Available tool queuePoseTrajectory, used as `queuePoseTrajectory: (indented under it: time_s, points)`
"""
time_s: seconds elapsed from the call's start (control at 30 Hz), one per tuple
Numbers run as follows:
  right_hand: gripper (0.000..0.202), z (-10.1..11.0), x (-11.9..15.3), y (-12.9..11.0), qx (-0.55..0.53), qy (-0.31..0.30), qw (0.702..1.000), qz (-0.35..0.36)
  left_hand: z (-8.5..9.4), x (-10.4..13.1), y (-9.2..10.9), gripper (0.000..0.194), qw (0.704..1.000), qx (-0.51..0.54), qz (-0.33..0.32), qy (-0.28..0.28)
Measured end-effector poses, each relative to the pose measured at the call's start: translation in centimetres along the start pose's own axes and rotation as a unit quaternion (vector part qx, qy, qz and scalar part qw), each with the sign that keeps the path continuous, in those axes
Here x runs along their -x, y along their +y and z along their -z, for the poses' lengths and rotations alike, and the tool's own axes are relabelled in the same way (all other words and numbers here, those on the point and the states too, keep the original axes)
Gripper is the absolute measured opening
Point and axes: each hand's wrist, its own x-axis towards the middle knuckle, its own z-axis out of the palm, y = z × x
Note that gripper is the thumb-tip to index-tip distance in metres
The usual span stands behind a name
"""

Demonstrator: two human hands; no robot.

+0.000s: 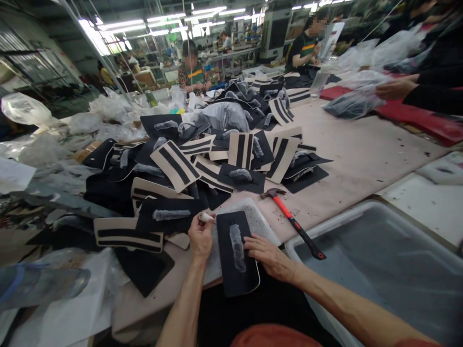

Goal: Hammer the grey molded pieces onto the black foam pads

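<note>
Panel: a black panel [226,260] with a plastic-wrapped carry handle [237,248] is laid partly on a pale slab [262,221] at the bench [361,140] edge; its 6 o'clock end is left overhanging towards the lap, probably so that it is within easy reach of both hands.
Left hand: at 10 o'clock of the panel, the left hand [201,236] is seen with its grip closed, a white tapered object [206,218] being pinched between thumb and fingers.
Right hand: at 3 o'clock, the right hand [269,258] is seen with its grip loosely spread, fingertips laid on the panel beside the handle, seemingly so that the panel is steadied; nothing is seen enclosed.
Claw hammer: a red-and-black claw hammer [289,219] is set down at 2 o'clock, its handle pointed to 5 and projected over a grey tub [390,260], presumably for ready reach.
Striped panels: cream panels with black stripes [177,166] are heaped from 10 to 12 o'clock, many half covered.
Hidden: the panel's underside, the right thumb and the white object's far end cannot be made out; the tub is cut off at 4 o'clock.
</note>
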Motion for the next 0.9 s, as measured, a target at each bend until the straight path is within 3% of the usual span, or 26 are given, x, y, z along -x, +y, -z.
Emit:
queuePoseTrajectory:
  time_s: [0.13,0.27,0.33,0.4,0.47,0.5,0.53,0.6,0.7,0.8,0.9]
  points:
    - [0.033,1.9,-0.8,0.2,-0.046,-0.040,0.998,-0.002,-2.8,-0.9,-0.5,0.031,0.994,-0.014,-0.003,-0.112]
    - [0.036,3.3,-0.6,-0.3,-0.070,-0.060,0.996,-0.021,-3.4,-0.9,-2.2,0.030,0.989,-0.044,0.004,-0.141]
    - [0.045,3.9,0.0,-0.1,-0.058,-0.029,0.997,-0.052,-3.1,-0.8,-2.6,0.029,0.988,-0.042,0.004,-0.145]
    - [0.049,4.7,0.7,0.9,-0.011,0.069,0.989,-0.129,-2.8,-0.8,-2.8,0.028,0.987,-0.034,0.005,-0.156]
    - [0.041,5.6,1.5,2.6,0.072,0.171,0.951,-0.247,-2.7,-0.9,-2.9,0.027,0.987,-0.034,0.003,-0.160]
    - [0.036,6.1,1.9,3.6,0.119,0.194,0.923,-0.310,-2.7,-0.9,-2.9,0.027,0.987,-0.036,0.003,-0.158]
    - [0.032,6.6,2.3,4.5,0.161,0.191,0.895,-0.370,-2.7,-1.0,-3.0,0.027,0.987,-0.039,0.003,-0.156]
    - [0.031,7.2,3.1,6.1,0.218,0.127,0.849,-0.464,-2.8,-1.0,-3.1,0.027,0.987,-0.046,0.003,-0.152]
    - [0.031,7.6,3.7,7.3,0.230,0.041,0.818,-0.526,-3.1,-1.0,-3.2,0.026,0.987,-0.060,0.001,-0.151]
    - [0.020,8.1,3.4,7.6,0.167,0.045,0.806,-0.566,-3.5,-0.8,-3.1,0.026,0.988,-0.082,-0.001,-0.128]
    - [0.007,9.0,2.0,7.5,-0.099,0.101,0.770,-0.622,-4.0,-0.4,-2.9,0.027,0.989,-0.105,-0.010,-0.099]
